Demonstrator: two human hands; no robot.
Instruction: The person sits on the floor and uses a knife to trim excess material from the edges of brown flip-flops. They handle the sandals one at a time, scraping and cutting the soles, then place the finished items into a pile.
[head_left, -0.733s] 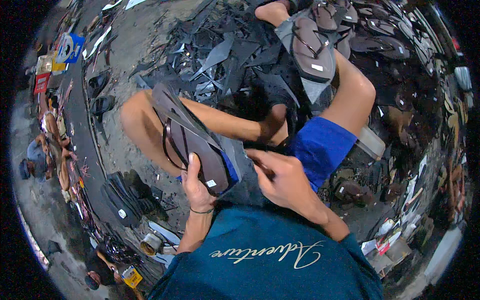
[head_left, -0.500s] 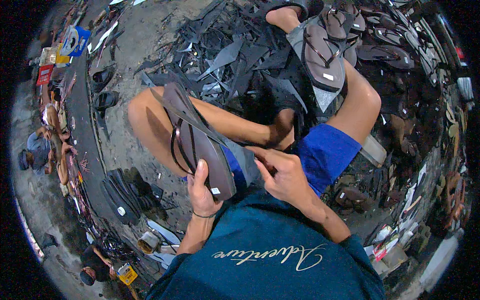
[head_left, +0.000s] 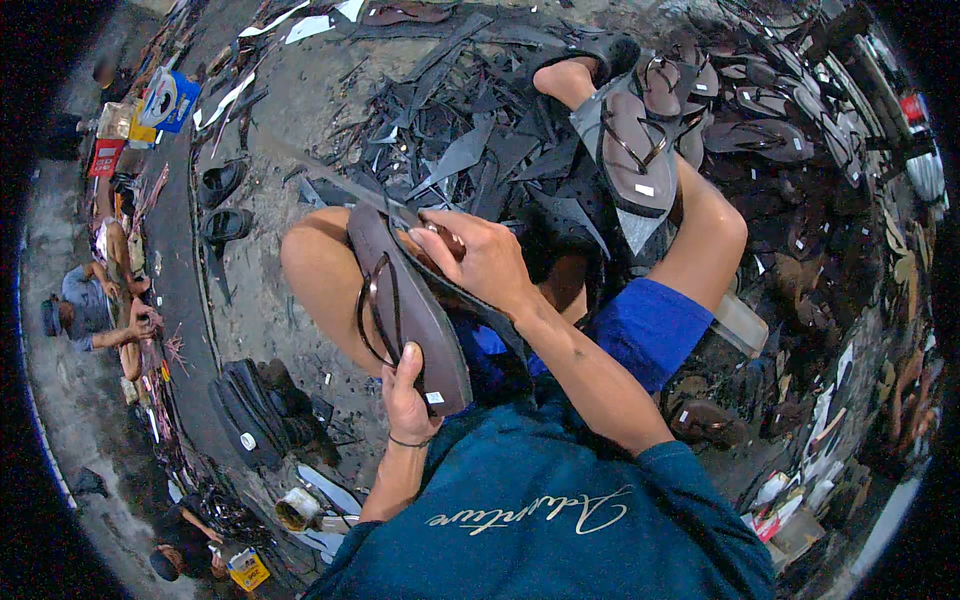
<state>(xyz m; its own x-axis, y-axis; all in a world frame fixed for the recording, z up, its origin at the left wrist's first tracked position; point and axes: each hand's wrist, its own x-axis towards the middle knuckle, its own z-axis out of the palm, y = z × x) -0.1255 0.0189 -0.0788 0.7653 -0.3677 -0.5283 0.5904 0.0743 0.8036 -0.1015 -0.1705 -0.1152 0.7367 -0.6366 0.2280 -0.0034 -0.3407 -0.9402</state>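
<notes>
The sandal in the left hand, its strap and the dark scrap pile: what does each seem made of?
Sandal: probably foam or rubber, matte brown, with a smooth face and thick edge. Strap: likely plastic or synthetic leather, with glossy highlights. Scrap pile: perhaps rubber or foam sheet, mostly dull, in flat, pointed pieces.

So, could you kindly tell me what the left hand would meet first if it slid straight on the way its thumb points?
Most likely the dark glossy strap of the sandal that the left hand grips, though its exact height above the sole is unclear.
</notes>
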